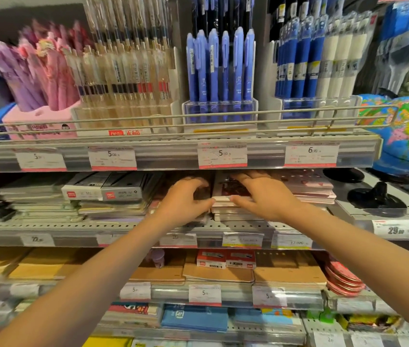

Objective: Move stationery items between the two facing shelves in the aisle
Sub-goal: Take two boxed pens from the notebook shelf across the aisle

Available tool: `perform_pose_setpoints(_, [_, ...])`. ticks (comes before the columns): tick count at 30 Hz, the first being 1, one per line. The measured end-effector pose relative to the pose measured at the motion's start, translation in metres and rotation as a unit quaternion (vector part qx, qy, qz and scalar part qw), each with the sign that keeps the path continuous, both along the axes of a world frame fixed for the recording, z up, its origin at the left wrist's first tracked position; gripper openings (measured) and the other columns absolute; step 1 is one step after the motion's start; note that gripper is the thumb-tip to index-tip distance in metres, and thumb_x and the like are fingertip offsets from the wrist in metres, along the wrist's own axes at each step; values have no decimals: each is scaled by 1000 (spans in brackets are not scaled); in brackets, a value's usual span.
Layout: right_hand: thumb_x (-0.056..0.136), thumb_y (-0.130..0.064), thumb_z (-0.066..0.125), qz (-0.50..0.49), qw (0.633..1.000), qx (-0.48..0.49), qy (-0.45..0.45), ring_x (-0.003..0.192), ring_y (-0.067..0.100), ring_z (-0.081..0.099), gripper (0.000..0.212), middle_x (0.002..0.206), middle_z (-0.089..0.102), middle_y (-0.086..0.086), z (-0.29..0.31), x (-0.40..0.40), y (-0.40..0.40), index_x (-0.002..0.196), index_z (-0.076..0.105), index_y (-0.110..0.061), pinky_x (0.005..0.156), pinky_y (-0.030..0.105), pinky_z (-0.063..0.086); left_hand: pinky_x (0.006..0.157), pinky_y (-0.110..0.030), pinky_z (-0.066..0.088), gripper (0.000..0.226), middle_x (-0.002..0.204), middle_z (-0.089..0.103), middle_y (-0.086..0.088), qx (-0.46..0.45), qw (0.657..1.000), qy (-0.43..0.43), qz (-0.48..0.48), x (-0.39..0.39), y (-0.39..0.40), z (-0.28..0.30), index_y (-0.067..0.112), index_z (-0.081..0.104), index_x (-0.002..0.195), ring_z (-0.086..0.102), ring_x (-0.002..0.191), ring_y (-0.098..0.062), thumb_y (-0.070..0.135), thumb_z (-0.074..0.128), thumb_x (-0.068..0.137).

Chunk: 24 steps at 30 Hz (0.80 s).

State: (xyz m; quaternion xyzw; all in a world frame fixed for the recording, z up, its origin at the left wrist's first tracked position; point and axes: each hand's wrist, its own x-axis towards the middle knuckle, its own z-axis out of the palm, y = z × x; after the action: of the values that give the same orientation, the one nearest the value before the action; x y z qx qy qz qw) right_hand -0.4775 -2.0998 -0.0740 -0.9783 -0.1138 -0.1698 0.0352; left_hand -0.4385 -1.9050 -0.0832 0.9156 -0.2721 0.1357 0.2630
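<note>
A stationery shop aisle, seen from a head-worn camera facing a tall metal retail shelf unit (48, 227). Printed price tags (222, 155) are sitting in clear plastic strips along the front edge of every tier. The top tier is holding display boxes of pens: pink and purple ones (35, 73), clear-barrelled ones (125, 81), blue ones (219, 68) and white ones (336, 63), all behind a wire guard rail (148, 122). Lower tiers are carrying flat stacks of notebooks (223, 205) and brown-covered pads (219, 272). A colourful globe (408, 131) on a black stand is standing at the right end.
</note>
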Motion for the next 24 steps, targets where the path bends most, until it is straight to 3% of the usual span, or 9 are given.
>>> perform_pose_setpoints(4, [91, -41, 47, 29, 998, 37, -34, 118, 27, 51, 48, 117, 61, 5, 5, 0, 33, 133, 46, -19, 99, 37, 35, 72, -15, 40, 34, 98, 60, 4, -31, 999, -39, 7, -5, 42, 2, 14, 59, 117, 56, 90, -9, 27, 61, 86])
perform_pose_setpoints(7, [91, -37, 50, 45, 994, 95, -29, 104, 26, 58, 44, 86, 53, -5, 7, 3, 57, 132, 48, -20, 83, 32, 39, 64, -17, 42, 27, 86, 60, 2, -50, 997, -55, 30, -6, 72, 3, 12, 60, 111, 55, 77, -13, 23, 61, 86])
perform_pose_setpoints(11, [90, -36, 52, 52, 982, 180, 1, 89, 18, 58, 41, 105, 64, 1, 9, 23, 97, 127, 51, -19, 72, 27, 42, 67, -41, 51, 18, 78, 64, -4, -77, 992, -63, 76, 1, 122, 6, 12, 61, 102, 59, 73, -20, 23, 58, 87])
perform_pose_setpoints(14, [88, -34, 54, 46, 963, 264, 33, 84, 19, 59, 37, 97, 66, 5, 4, 39, 127, 120, 56, -15, 75, 35, 51, 65, -36, 48, 15, 76, 62, -1, -54, 990, -81, 101, 10, 155, 4, 13, 61, 97, 57, 73, -19, 23, 57, 88])
perform_pose_setpoints(19, [89, -23, 57, 0, 897, 431, 99, 64, 14, 57, 29, 76, 61, 5, 3, 59, 171, 111, 59, -4, 49, 15, 44, 70, -37, 43, 9, 81, 59, -3, 27, 979, -154, 133, 27, 202, -5, 12, 64, 88, 52, 81, -25, 15, 57, 84])
perform_pose_setpoints(20, [89, -24, 57, -8, 883, 455, 119, 63, 13, 59, 30, 80, 64, 6, 3, 62, 179, 112, 59, -6, 47, 12, 44, 69, -37, 42, 10, 82, 58, -5, 34, 973, -174, 148, 29, 209, -6, 11, 65, 89, 51, 81, -26, 14, 58, 84])
perform_pose_setpoints(24, [86, -35, 59, -51, 839, 509, 186, 73, 20, 66, 42, 104, 68, 16, 1, 76, 204, 118, 55, -8, 58, 23, 54, 70, -29, 31, 18, 89, 55, -6, -11, 961, -204, 187, 35, 227, -12, 10, 66, 96, 42, 84, -19, 20, 53, 91])
